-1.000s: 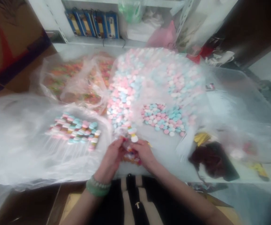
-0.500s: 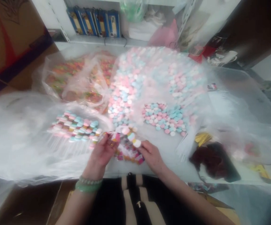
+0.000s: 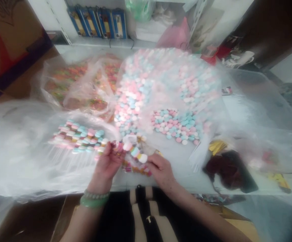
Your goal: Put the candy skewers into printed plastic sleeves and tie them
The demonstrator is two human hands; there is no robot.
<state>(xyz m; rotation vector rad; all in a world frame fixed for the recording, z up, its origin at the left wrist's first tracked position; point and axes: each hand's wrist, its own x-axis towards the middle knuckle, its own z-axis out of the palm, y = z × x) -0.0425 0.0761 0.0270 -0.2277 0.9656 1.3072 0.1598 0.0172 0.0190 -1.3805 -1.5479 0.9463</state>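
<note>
My right hand point(image 3: 161, 168) is closed on the near end of a marshmallow skewer point(image 3: 135, 152) with pink, blue and white pieces and yellow-brown bits between them. The skewer slants up and left towards my left hand point(image 3: 110, 162), whose fingers are closed on a small pink-printed plastic wrapper point(image 3: 118, 146); blur hides its exact shape. Below the skewer lies a stack of pink-and-orange printed wrappers point(image 3: 136, 168) on the table. Several finished-looking marshmallow skewers point(image 3: 81, 137) lie in rows on plastic to the left, their thin white sticks pointing towards me.
A large clear bag of pink, white and blue marshmallows point(image 3: 133, 90) spreads behind my hands. Left of it sits a bag of orange and green sweets point(image 3: 77, 77). White sticks point(image 3: 198, 153), yellow strips point(image 3: 217, 147) and a dark object point(image 3: 228, 169) lie to the right.
The skewer and my right hand have come slightly left and lower, nearer my left hand. The whole view has shifted a little.
</note>
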